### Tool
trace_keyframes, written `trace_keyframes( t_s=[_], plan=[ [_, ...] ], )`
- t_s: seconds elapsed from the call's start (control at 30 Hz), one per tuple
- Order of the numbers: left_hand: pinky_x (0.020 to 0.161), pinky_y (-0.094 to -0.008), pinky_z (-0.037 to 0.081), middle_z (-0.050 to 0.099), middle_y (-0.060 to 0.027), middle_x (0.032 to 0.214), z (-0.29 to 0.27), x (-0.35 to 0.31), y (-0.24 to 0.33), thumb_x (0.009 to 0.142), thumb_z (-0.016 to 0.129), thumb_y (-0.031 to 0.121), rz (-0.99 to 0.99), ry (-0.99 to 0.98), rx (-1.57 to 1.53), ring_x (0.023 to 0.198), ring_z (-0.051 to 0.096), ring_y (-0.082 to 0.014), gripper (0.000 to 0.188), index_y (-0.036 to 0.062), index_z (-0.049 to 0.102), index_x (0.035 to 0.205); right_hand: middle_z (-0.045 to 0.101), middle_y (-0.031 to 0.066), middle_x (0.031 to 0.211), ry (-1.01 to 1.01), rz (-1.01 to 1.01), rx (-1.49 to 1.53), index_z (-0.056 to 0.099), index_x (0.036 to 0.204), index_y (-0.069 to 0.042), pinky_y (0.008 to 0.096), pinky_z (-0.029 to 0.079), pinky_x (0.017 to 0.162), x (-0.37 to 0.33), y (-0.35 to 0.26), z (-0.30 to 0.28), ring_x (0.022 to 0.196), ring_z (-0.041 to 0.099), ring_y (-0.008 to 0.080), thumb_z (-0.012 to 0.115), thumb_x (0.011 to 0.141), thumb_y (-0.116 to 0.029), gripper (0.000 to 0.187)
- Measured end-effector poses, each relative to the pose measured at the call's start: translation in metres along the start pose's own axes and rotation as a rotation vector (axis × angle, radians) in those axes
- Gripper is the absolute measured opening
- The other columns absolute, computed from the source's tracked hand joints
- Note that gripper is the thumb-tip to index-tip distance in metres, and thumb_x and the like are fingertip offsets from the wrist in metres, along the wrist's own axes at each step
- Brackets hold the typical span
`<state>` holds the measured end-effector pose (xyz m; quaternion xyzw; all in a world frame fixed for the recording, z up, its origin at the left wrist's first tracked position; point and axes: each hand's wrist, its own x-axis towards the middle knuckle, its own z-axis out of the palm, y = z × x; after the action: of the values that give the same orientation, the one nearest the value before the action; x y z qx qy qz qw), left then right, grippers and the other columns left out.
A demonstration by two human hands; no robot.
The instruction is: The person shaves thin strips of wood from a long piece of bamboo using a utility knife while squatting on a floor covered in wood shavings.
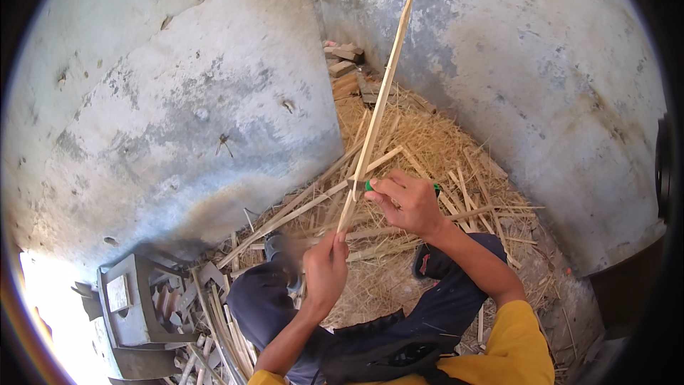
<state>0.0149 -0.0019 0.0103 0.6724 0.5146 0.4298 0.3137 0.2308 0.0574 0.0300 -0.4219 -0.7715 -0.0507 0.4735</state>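
Note:
A long, pale strip of split wood or bamboo [381, 100] rises at a slant from my lap toward the upper edge of the view. My left hand [325, 269] is closed around its lower end. In my right hand [409, 203] is a green-handled knife [368, 186], with green showing on both sides of the fist. Its small dark blade seems to lie across the strip, just above my left hand. A thin sliver curls from the strip beside the blade. Most of the handle is hidden by my fingers.
Shavings [442, 135] and several loose strips cover the floor between my legs and the corner. Weathered walls [214, 100] close in left and right. A grey metal frame [135, 299] with scraps inside stands at the lower left. Bricks [343, 57] lie in the far corner.

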Motion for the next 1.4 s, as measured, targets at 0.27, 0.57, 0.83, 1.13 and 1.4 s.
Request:
trace_keyframes(
  t_s=[0.27,0.57,0.83,1.13,1.4],
  plan=[
    [0.054,-0.0357,0.043,0.055,-0.0128,0.064,0.0,-0.024,-0.014,0.106,0.057,0.01,-0.014,-0.004,0.051,0.053,0.054,-0.0199,0.021,-0.0017,0.073,0.111,0.066,0.0066,0.075,0.104,0.025,0.031,0.076,0.099,-0.009,0.0356,0.047,0.049,0.003,0.031,0.002,0.057,0.062,0.0232,0.079,0.092,-0.021,0.014],
    [0.051,-0.0287,0.039,0.054,-0.0043,0.06,-0.008,-0.089,-0.041,0.108,0.055,0.012,-0.068,-0.068,0.09,0.053,0.051,-0.0094,0.025,-0.0048,0.073,0.108,0.065,0.0075,0.068,0.092,0.232,-0.043,0.07,0.094,-0.008,0.0358,0.046,0.051,0.018,0.122,-0.009,0.054,0.058,0.0193,0.076,0.096,-0.027,0.021],
    [0.054,-0.0314,0.043,0.055,-0.0075,0.062,-0.022,-0.113,-0.05,0.107,0.056,0.013,-0.268,-0.139,-0.044,0.054,0.052,-0.0128,0.022,-0.0027,0.072,0.104,0.059,0.0069,0.064,-0.051,0.374,-0.047,0.065,0.099,-0.008,0.0362,0.04,0.055,0.026,0.135,-0.015,0.056,0.054,0.0184,0.071,0.101,-0.027,0.02],
    [0.061,-0.0272,0.043,0.062,-0.0024,0.077,-0.017,-0.063,-0.064,0.106,0.064,0.018,-0.188,-0.064,-0.052,0.069,0.053,-0.007,0.023,-0.0018,0.067,0.117,0.055,-0.0031,0.074,0.051,0.865,0.706,0.059,0.111,-0.008,0.0275,0.038,0.06,0.019,0.119,-0.01,0.062,0.044,0.0072,0.065,0.105,-0.033,0.026],
    [0.059,-0.0282,0.043,0.068,-0.0073,0.087,-0.007,0.019,-0.027,0.106,0.065,0.018,-0.046,-0.1,-0.152,0.07,0.055,-0.0092,0.025,0.0015,0.058,0.122,0.065,0.0038,0.083,-0.1,0.423,0.347,0.068,0.111,-0.001,0.0297,0.043,0.06,0.01,0.073,-0.01,0.066,0.054,0.0123,0.067,0.104,-0.032,0.032]
  ],
)
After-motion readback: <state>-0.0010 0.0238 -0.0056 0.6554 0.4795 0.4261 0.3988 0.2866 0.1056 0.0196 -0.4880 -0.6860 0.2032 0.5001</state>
